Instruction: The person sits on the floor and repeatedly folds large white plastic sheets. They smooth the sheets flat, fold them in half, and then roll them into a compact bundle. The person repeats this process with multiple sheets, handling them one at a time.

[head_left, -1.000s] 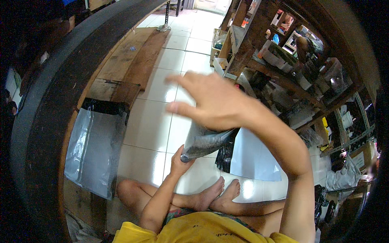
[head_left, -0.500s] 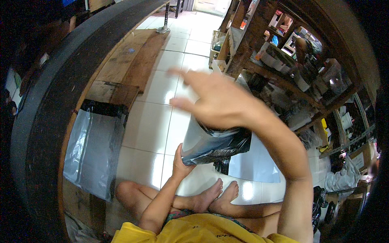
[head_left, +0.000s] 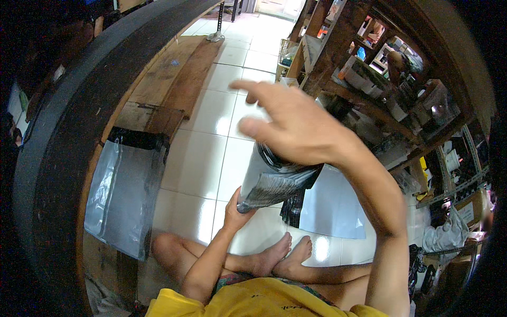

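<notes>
My left hand (head_left: 236, 212) grips the lower left corner of a grey-and-black plastic mailer bag (head_left: 274, 189), held above the floor in front of my feet. Over the bag's upper end is my right hand (head_left: 293, 124), slightly blurred, its thumb and fingers apart and nothing seen in its grasp. It hides part of the bag, and whether palm and plastic touch cannot be told. Under the bag, to the right, a flat whitish plastic bag (head_left: 332, 206) with a black end lies on the tiles.
Another clear-grey plastic bag (head_left: 124, 190) with a black top strip rests on wooden planks (head_left: 174, 84) at left, beside a dark curved edge (head_left: 58, 148). Wooden shelving (head_left: 359, 105) with wrapped goods stands at right. Beyond it a person (head_left: 404, 61) is partly visible. White tiles (head_left: 193, 164) cover the floor.
My right hand has shifted slightly right and stays raised with fingers spread. The held bag looks narrower and more creased; my left hand keeps its hold.
</notes>
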Motion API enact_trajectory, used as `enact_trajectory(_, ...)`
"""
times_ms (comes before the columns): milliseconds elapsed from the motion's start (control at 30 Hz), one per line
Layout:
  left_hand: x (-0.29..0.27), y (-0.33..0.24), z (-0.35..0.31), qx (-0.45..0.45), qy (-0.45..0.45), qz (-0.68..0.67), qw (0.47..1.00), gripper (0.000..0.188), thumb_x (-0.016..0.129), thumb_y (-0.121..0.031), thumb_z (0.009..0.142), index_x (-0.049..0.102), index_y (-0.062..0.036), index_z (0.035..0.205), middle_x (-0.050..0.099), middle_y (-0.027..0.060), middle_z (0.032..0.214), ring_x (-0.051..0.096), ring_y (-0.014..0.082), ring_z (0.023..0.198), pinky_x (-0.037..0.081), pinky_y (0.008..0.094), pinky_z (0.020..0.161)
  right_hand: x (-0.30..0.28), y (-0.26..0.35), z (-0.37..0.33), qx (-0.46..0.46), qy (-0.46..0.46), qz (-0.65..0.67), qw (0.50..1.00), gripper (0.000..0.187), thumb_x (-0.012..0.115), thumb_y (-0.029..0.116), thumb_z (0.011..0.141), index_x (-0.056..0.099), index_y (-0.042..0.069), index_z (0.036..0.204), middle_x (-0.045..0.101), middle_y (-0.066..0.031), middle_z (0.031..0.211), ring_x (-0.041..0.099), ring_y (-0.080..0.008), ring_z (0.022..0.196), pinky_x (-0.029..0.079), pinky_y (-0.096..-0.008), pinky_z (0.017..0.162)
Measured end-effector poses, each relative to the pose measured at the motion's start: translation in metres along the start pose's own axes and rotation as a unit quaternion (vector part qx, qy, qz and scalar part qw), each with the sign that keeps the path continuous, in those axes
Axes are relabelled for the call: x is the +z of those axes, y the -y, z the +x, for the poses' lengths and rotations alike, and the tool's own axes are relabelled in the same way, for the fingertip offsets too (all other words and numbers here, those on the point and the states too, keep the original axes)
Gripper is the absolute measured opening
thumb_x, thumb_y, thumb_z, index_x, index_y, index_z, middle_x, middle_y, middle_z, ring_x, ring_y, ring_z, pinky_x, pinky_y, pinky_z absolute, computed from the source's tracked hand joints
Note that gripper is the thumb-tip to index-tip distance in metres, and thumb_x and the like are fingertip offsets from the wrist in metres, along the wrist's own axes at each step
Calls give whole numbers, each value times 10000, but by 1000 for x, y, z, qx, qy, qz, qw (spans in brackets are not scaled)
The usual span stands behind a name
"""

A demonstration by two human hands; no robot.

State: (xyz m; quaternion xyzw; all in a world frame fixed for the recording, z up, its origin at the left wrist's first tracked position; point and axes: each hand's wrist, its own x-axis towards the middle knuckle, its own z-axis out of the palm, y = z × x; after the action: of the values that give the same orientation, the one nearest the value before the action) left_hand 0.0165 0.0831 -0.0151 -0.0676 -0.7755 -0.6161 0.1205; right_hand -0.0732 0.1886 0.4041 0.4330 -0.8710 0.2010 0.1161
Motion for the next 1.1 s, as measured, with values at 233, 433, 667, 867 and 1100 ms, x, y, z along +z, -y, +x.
enact_trajectory(233, -1, -5, 0, -18, 19, -11, 1000, 991, 934, -160, 676, 390, -31, 1494, 619, 219, 1334, 629, 369, 1213, 528, 428, 995, -17, -4, -14, 36, -23, -2, 999, 740, 468, 580, 988, 489, -28, 1408, 640, -329, 1123, 615, -477, 1096, 470, -545, 972)
enact_trajectory(433, 2, -13, 1, -23, 32, 4, 999, 1044, 945, -181, 658, 363, -29, 1511, 545, 229, 1418, 571, 378, 1287, 493, 431, 1050, -15, -7, -21, 85, 36, -1, 996, 786, 433, 609, 998, 450, -45, 1435, 640, -333, 1206, 621, -503, 1115, 484, -514, 1001)
enact_trajectory(667, 4, 0, 0, -53, 39, -23, 998, 1073, 943, -176, 653, 331, -35, 1522, 541, 240, 1406, 571, 388, 1277, 498, 442, 1036, 9, 7, 6, 56, 99, -8, 993, 817, 437, 688, 964, 507, -4, 1392, 645, -341, 1184, 641, -488, 1091, 505, -530, 967)
enact_trajectory(867, 5, -8, -3, -38, 18, -13, 999, 1132, 947, -167, 637, 274, -49, 1539, 518, 246, 1414, 542, 409, 1294, 473, 459, 1061, 16, 9, 16, 19, 125, -30, 992, 840, 369, 718, 970, 528, -12, 1354, 658, -331, 1122, 656, -481, 1048, 510, -533, 956)
enact_trajectory(1100, 10, -11, -3, -1, -4, -17, 1000, 1115, 939, -154, 650, 276, -55, 1541, 487, 252, 1441, 513, 410, 1323, 452, 462, 1088, 3, 3, 1, 46, 105, -43, 992, 666, 504, 512, 988, 497, 3, 1418, 641, -290, 1168, 608, -451, 1118, 475, -499, 985)
